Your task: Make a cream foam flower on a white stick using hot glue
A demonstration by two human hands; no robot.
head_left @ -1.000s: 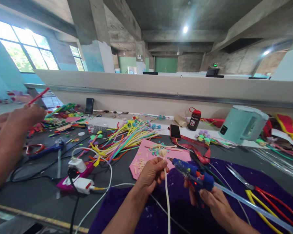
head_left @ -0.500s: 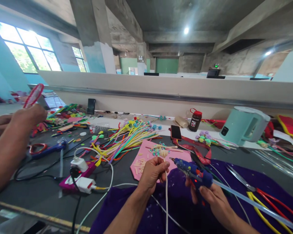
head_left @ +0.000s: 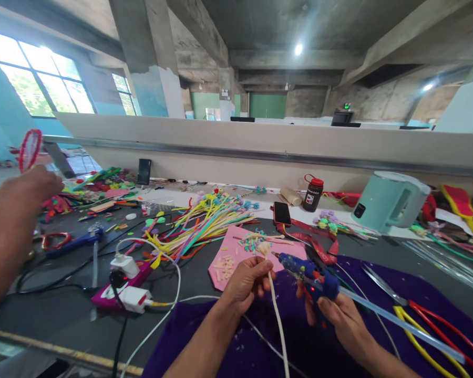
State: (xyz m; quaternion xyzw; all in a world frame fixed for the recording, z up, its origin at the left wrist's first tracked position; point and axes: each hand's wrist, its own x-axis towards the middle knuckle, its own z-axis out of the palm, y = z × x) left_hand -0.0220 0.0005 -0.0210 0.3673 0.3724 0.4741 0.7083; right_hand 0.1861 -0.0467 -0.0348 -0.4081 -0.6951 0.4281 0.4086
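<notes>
Our left hand pinches a cream cord between thumb and fingers just below its pale, bunched head, held over the near edge of a pink sheet, while our right hand is wrapped around a blue glue gun, its nozzle pointing at the bunched head from just beside it. A long clear glue stick runs out of the back of the gun toward our lower right. Short cream pieces lie scattered on the left part of the sheet, with small teal and purple bits near its far edge. Under our wrists spreads a dark purple cloth, and on its right side rest scissors with red handles, crossed by a yellow-handled tool. Beyond the sheet, on the dark worktop, fans a heap of colored stems, and to the left sits a magenta power strip with white plugs in it. Farther back we see a red-cased phone, a dark bottle with a red cap and a mint-green kettle. At far left, a co-worker's hand holds up a red-rimmed loop near a second blue glue gun lying on the worktop.
</notes>
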